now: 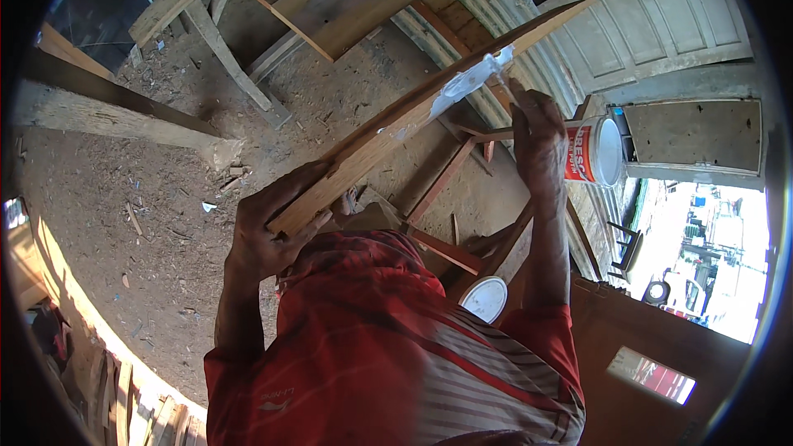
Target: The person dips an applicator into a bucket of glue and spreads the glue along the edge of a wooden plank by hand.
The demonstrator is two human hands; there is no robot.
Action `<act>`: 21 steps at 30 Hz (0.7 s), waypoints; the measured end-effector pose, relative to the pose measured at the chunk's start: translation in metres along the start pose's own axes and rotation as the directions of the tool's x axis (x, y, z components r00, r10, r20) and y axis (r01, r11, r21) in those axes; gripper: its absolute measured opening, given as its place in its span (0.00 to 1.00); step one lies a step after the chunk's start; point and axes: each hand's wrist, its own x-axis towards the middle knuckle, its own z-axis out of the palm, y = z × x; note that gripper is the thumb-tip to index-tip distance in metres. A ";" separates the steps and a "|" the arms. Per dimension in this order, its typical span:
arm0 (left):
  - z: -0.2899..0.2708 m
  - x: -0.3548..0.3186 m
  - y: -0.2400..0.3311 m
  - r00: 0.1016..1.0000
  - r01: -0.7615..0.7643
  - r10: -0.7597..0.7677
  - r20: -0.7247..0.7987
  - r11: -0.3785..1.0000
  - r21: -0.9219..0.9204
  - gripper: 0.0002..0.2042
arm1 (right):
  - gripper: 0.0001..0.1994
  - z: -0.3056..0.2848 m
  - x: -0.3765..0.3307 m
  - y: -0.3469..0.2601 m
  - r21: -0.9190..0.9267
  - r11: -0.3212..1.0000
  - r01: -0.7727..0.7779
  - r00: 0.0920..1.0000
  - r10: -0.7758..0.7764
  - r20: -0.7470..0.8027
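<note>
Cloth of a red shirt (347, 339) with greyish stripes lies nearest, below and between both hands. Left hand (263, 219) is closed on the near end of a long wooden board (363, 163), thumb on one side and fingers on the other; the board slants up and away from it toward the right hand (541, 132). That right hand is bent narrow just beside the far part of the board, seemingly pinching a thin tool (499, 74) against it, though the tool's shape is too small to make out. White paste (464, 87) sits thickly on the narrow face next to the right fingertips, with fainter smears trailing toward the left hand. Judging by this, the work is partway along: one stretch is coated but looks uneven, while the wood from the smears down to the left hand is bare and seems left to do, if the whole face is meant to be covered. Just right of the right hand is a red-and-white tub (591, 151); a round white lid (484, 299) lies below that hand, beside its forearm. Past the board, between the hands, are a reddish wooden frame (442, 186) and the littered dirt floor (326, 103). Farther off, beyond the left hand, stands a thick post (124, 120); beyond the right, a pale panelled door (652, 25).
</note>
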 end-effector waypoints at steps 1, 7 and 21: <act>0.000 -0.001 -0.001 1.000 0.016 -0.016 -0.008 0.999 -0.028 0.27 | 0.21 -0.003 0.009 0.003 -0.019 0.998 -0.055 0.998 0.055 -0.022; 0.002 -0.006 -0.006 0.999 0.009 -0.010 -0.042 1.000 -0.025 0.28 | 0.17 -0.008 0.030 0.024 -0.061 0.962 -0.266 0.962 0.269 0.040; -0.003 0.000 0.000 0.996 0.067 -0.067 -0.053 0.998 -0.006 0.28 | 0.15 -0.019 0.040 0.001 0.309 0.946 -0.097 0.958 0.004 0.288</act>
